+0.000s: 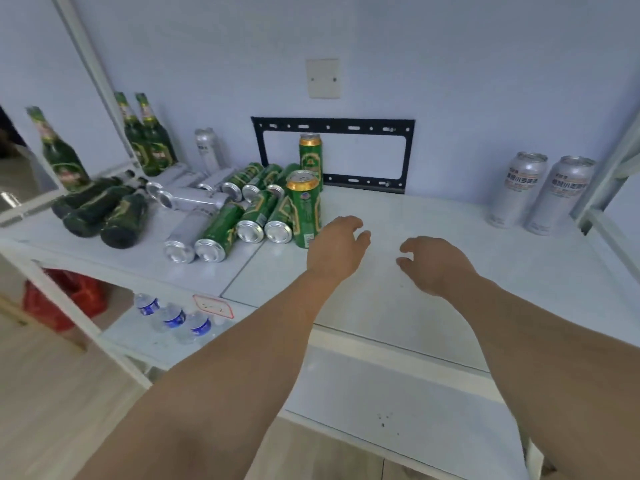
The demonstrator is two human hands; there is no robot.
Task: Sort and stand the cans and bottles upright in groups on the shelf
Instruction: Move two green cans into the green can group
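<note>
Both our hands are empty over the bare middle of the shelf (433,237): left hand (337,249) has fingers loosely spread, just beside the nearer upright green can (304,209); right hand (433,263) is loosely curled, holding nothing. 2 green cans stand together, the second (310,157) behind, starting that group. 2 silver cans (538,192) stand far right, kept apart by type. Fallen cans (221,216) and lying bottles (100,211) are still piled left; 3 bottles (145,136) upright behind. Next is probably a lying green can.

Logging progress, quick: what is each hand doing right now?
Left hand: open, empty, beside the upright green can.
Right hand: open, empty, above the shelf.
</note>
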